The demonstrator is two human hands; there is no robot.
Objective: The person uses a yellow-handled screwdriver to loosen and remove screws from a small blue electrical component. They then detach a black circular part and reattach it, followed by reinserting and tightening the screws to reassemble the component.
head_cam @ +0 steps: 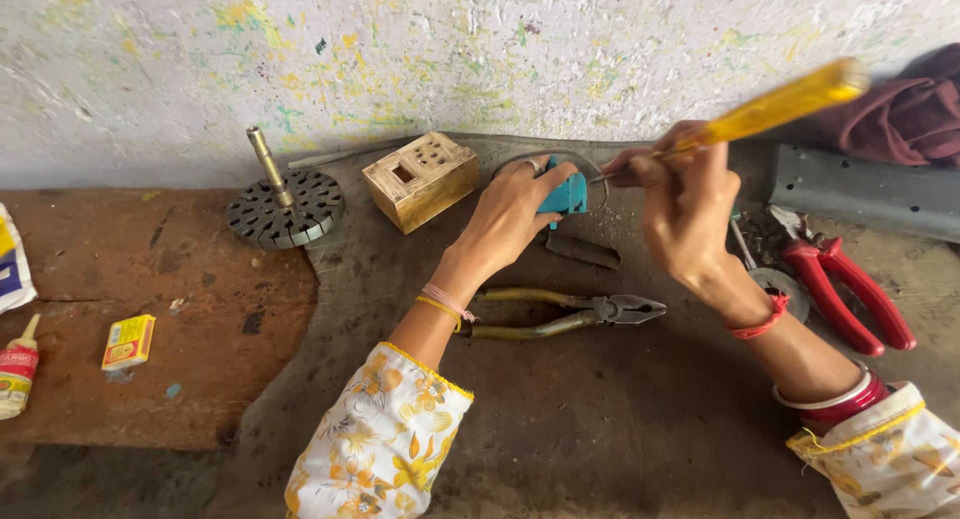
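1. Nearest the camera: two sleeves of cream cloth with a yellow flower print, the left sleeve [380, 444] at bottom centre, the right sleeve [890, 459] at bottom right. Red bangles [845, 399] sit on the right forearm.
2. Pliers [570, 314] with dull yellow handles lie flat on the grey mat [600, 419], jaws pointing right, just beyond the left wrist and apart from both hands.
3. At left, on the brown board [150, 309]: a small yellow box [129, 341] and a glue bottle [15, 374] at the edge of view, well apart from the hands.
4. Right of the right wrist: red-handled cutters [850, 294] lie on the mat, beside small metal parts that are too cluttered to identify.
5. Left hand [510, 214]: fingers curled and closed round a small teal part [567, 196], holding it against the mat near the wall.
6. Right hand [685, 209]: fingers pinched on the shaft end of a screwdriver [770, 109] with a clear yellow handle. The handle tilts up to the right; the tip meets the teal part.
7. A dark flat piece [583, 250] lies just below the teal part.
8. Farther back: a wooden box [420, 179] with holes, left of the left hand; a round perforated metal disc [285, 209] with an upright brass rod.
9. Farthest: a paint-flecked wall [400, 59]; maroon cloth [900, 114] over a grey metal bar [870, 189] at right.
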